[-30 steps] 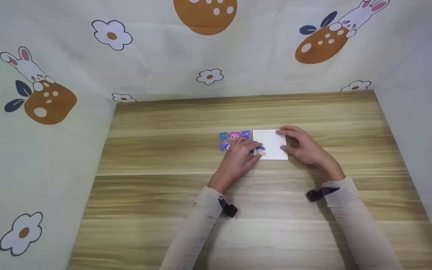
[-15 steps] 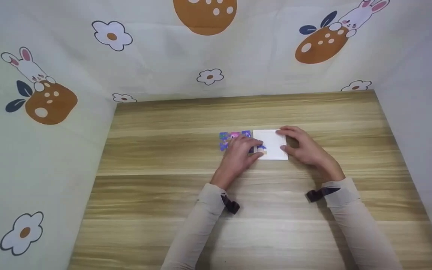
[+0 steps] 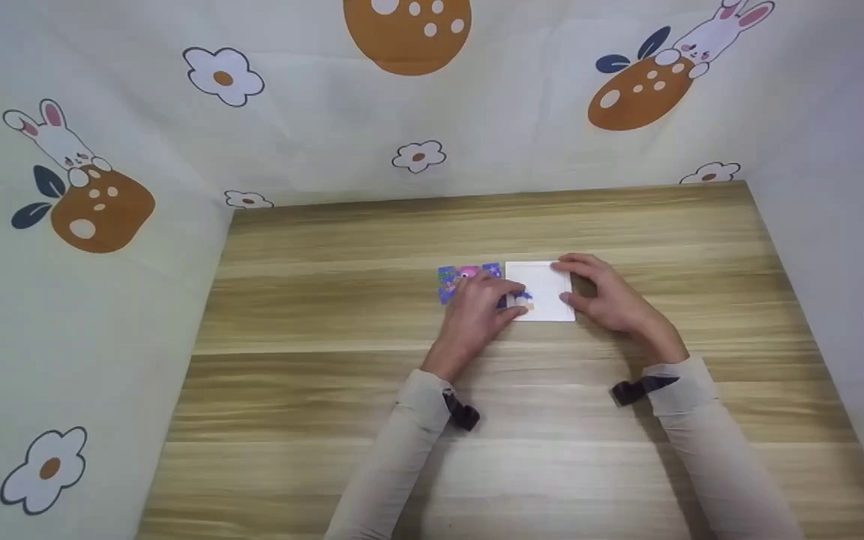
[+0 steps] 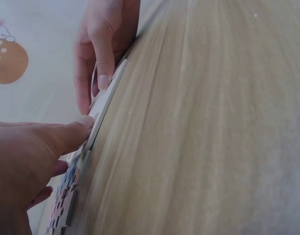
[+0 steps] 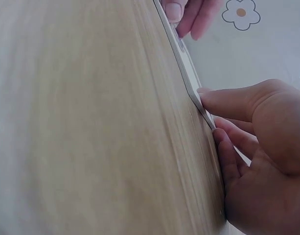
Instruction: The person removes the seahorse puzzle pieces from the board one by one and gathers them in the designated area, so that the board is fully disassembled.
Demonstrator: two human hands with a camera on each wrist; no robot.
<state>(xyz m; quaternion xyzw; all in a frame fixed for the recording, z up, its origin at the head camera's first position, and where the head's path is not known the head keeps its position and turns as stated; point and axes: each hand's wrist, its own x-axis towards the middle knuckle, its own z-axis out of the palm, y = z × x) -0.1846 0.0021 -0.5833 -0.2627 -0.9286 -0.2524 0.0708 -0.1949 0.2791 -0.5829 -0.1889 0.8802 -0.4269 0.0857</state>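
Observation:
A square white puzzle tray (image 3: 549, 294) with a low raised rim lies flat on the table. In its lower left corner sits a small blue and beige jigsaw piece (image 3: 524, 299). My left hand (image 3: 475, 313) reaches over the tray's left rim and pinches this piece between thumb and forefinger. At the tray's right side, my right hand (image 3: 612, 298) holds the rim with thumb and fingers spread along it. Purple, pink and green jigsaw pieces (image 3: 447, 276) lie just left of the tray, partly hidden under my left hand. In the left wrist view their edges (image 4: 63, 208) show beside the tray.
The wood-grain table (image 3: 312, 300) extends around the tray on all sides. A pale cloth wall (image 3: 312, 142) printed with rabbits, fruit and flowers encloses its back and sides. Each wrist wears a dark strapped camera (image 3: 463, 414).
My left hand has shifted very slightly right and up along with its wrist, its fingertips still at the piece. My right hand and the tray stay in place.

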